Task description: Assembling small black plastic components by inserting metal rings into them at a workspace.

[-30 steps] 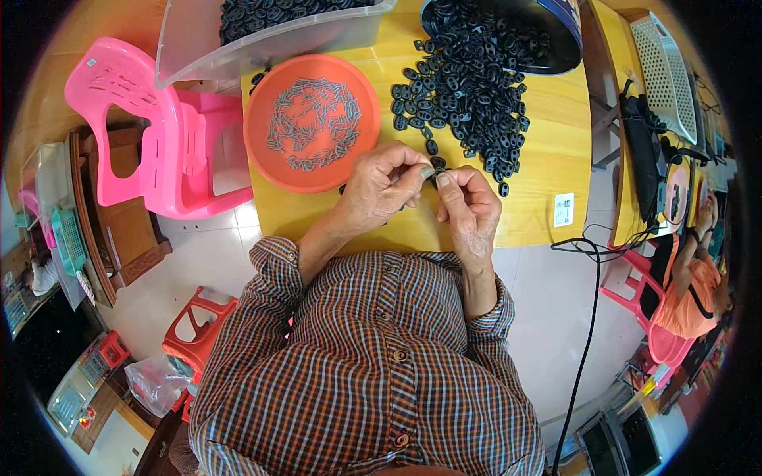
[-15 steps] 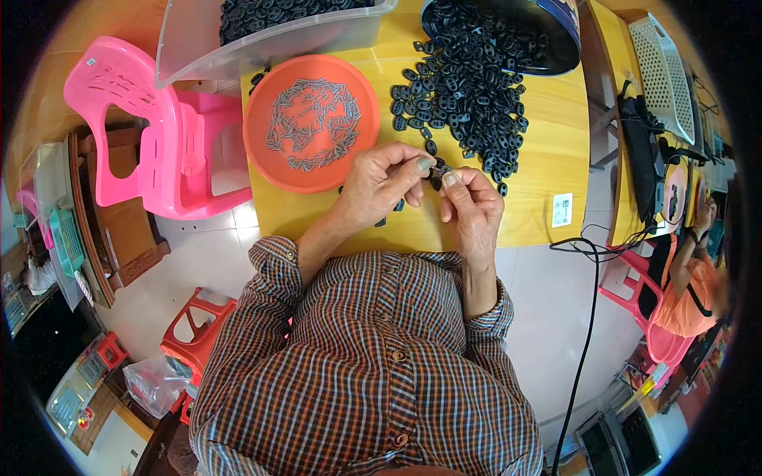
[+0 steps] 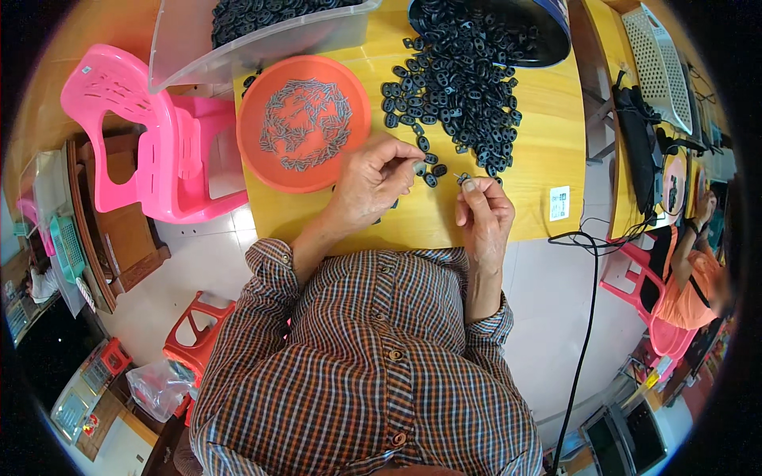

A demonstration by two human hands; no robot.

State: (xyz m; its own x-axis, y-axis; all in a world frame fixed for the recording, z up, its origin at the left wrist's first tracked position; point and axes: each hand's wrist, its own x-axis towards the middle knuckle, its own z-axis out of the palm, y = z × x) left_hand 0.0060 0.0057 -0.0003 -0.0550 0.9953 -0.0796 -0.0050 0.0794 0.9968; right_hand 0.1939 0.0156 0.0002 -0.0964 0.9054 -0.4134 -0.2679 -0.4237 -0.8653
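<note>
Head view: I've got the right hand (image 3: 485,216) pinching a small dark piece (image 3: 463,180) over the table (image 3: 548,131), toward its near edge, thin tip seemingly aimed leftward; left hand (image 3: 371,184) sits apart, by loose black pieces (image 3: 440,170), grip impossible to tell.

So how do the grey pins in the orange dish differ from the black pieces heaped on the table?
Shape: the grey pins are thin and straight; the black pieces are rounded, many showing two holes.
Colour: pins are dull grey, pieces black.
Pose: pins lie scattered in a rough ring in the orange dish; pieces are piled thickly on the yellow table.
Shared: both are small, loose and numerous.
</note>
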